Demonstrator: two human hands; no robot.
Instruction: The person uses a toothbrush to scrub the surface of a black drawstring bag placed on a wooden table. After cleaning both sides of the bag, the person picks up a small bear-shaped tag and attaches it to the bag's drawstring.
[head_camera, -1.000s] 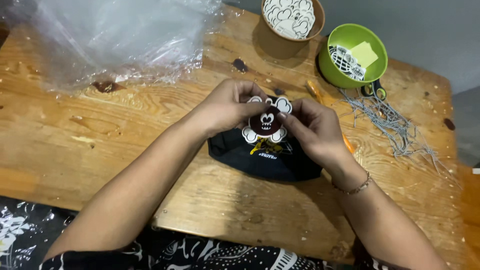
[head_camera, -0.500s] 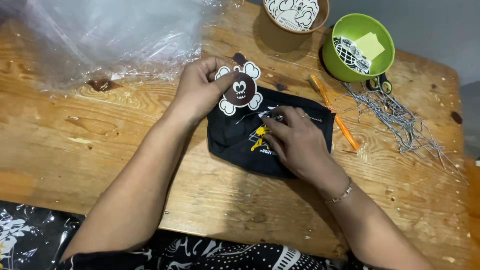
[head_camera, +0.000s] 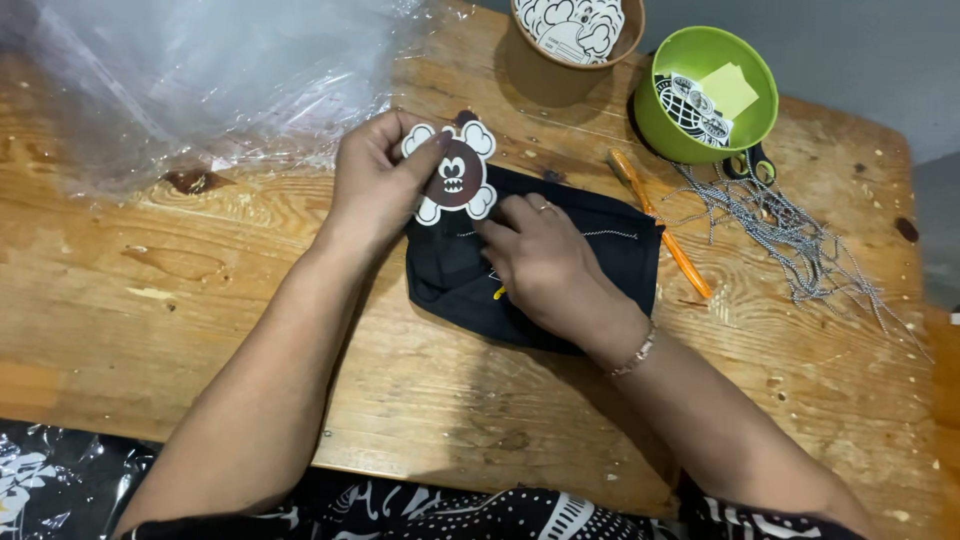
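Our left hand (head_camera: 375, 180) pinches the cartoon tag (head_camera: 452, 173) above the black cloth (head_camera: 560, 262) on the table (head_camera: 200, 290); our right hand (head_camera: 545, 260) presses flat, open, on it. We judge fastening comes next, needing alignment.

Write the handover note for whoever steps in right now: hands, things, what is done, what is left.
Left hand: holds the cartoon tag by its edge, above the garment's top corner.
Right hand: flat on the folded black garment, fingers at its upper edge.
Nearby: orange pen, loose string, green bowl, clear plastic bags.
Done: garment folded on the wooden table.
Left: tag not yet attached.
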